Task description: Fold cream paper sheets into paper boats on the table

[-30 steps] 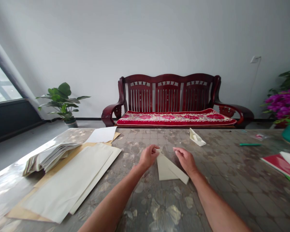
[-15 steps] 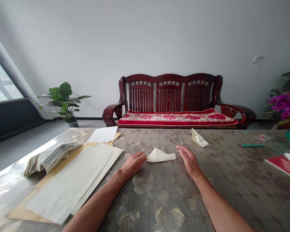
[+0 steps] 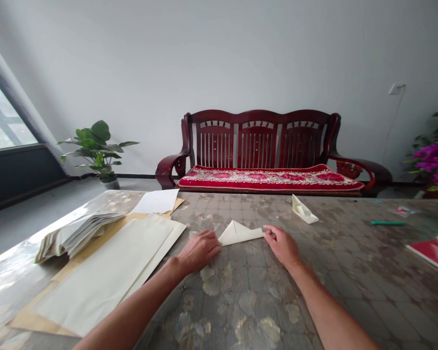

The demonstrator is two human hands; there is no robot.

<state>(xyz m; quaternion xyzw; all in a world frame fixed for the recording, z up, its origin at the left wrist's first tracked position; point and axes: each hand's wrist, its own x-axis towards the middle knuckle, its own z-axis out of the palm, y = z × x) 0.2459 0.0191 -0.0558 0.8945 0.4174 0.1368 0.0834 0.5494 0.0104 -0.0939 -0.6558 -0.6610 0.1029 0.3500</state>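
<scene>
A cream sheet of paper folded into a hat-like shape [image 3: 239,234], a triangle rising above a long flat band, sits on the table between my hands. My left hand [image 3: 200,249] is closed at its left end, the fingers bent together over the tip. At the opposite end, my right hand [image 3: 282,244] pinches the band's corner between thumb and fingertips. Farther back and to the right stands a finished paper boat [image 3: 303,210] of the same cream paper, touched by neither hand.
Large cream sheets [image 3: 105,277] lie on brown paper [image 3: 63,272] at the left, beside a stack of folded papers [image 3: 76,236] and a white sheet [image 3: 155,201]. Rightward are a green pen [image 3: 388,223], a red booklet [image 3: 428,252] and purple flowers [image 3: 436,160]. A wooden bench [image 3: 257,146] stands behind the table.
My right hand has come in to the folded paper's right end, its fingers closing there. The paper's band now sits straighter, its right end tilted slightly up. The view has shifted slightly.
</scene>
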